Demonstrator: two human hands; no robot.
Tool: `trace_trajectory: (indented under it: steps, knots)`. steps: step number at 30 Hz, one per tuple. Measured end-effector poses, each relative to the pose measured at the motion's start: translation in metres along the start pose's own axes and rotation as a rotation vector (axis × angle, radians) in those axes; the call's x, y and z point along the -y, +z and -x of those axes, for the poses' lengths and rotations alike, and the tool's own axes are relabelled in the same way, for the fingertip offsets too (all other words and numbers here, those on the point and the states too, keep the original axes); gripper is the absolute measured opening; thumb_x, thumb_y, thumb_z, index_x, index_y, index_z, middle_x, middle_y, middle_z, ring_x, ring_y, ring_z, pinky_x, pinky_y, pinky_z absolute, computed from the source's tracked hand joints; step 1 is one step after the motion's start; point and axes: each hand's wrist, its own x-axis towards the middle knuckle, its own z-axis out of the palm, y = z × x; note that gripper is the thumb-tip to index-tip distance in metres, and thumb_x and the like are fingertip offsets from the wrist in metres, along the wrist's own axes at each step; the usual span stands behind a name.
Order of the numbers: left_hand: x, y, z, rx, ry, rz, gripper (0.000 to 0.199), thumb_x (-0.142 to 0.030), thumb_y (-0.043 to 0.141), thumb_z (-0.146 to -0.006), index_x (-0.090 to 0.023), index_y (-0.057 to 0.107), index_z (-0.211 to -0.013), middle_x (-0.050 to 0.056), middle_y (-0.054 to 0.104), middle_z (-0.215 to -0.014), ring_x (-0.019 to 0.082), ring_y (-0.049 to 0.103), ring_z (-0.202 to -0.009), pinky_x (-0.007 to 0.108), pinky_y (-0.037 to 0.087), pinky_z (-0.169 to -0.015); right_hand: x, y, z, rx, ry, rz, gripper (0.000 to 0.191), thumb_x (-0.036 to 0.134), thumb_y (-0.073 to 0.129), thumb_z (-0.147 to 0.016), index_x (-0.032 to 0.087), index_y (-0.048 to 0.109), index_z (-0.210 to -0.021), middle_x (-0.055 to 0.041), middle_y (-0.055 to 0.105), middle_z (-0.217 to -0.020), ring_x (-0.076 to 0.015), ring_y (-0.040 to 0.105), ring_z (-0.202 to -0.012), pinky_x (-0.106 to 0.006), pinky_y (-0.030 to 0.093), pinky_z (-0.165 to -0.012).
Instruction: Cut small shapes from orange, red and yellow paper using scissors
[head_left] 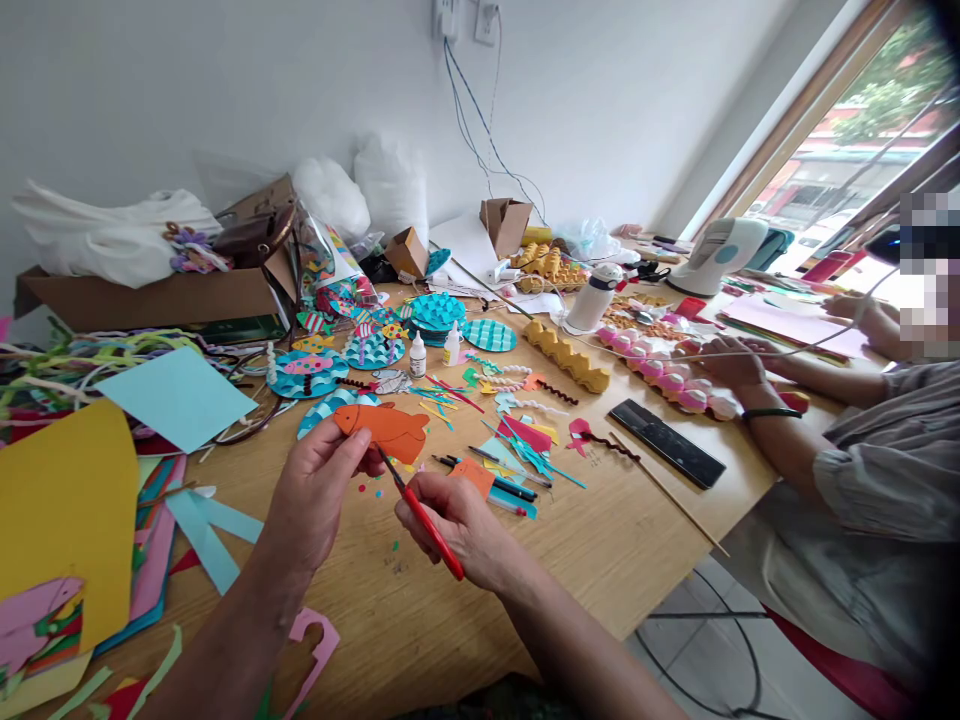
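Note:
An orange paper fish (394, 428) with drawn black lines is pinched by its head end in my left hand (319, 485). My right hand (448, 525) grips red-handled scissors (427, 522), whose dark blades point up at the lower edge of the fish. Whether the blades touch the paper I cannot tell. Behind the fish lie blue scalloped paper discs (304, 372) with small patterned fish on them. Pens (514, 488) and an orange paper scrap (472, 477) lie just beyond my right hand.
Coloured paper sheets (67, 520) pile up at the left. Two small glue bottles (418, 356), a yellow egg-carton strip (566, 357) and a black phone (666, 442) stand or lie ahead and right. A thin stick (675, 500) lies near the edge. Another person's hands (731, 362) touch pink egg-carton pieces (664, 370).

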Motion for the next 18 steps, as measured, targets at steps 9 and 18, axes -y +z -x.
trace_trajectory:
  steps: [9,18]
  knots:
    - [-0.0051,-0.0002,-0.0024,0.006,-0.052,-0.032,0.01,-0.028,0.067,-0.069,-0.018,0.067,-0.072,-0.003,0.064,-0.056,0.011,0.056,-0.055,0.022,0.048,-0.055,0.0004,-0.0018,0.0004,-0.01,-0.028,0.005,0.044,0.054,0.048,-0.085,0.019,0.039,-0.059,0.0045,0.034,-0.054,-0.0085,0.03,-0.052,-0.022,0.024,-0.047]
    - [-0.0046,-0.0035,-0.0037,0.06,-0.058,-0.059,0.011,-0.028,0.067,-0.071,-0.018,0.068,-0.074,-0.003,0.065,-0.061,0.011,0.057,-0.056,0.023,0.048,-0.056,-0.0004,-0.0033,0.0002,0.003,-0.036,0.024,0.044,0.053,0.047,-0.086,0.019,0.038,-0.058,0.0051,0.032,-0.053,-0.0081,0.026,-0.051,-0.022,0.021,-0.046]
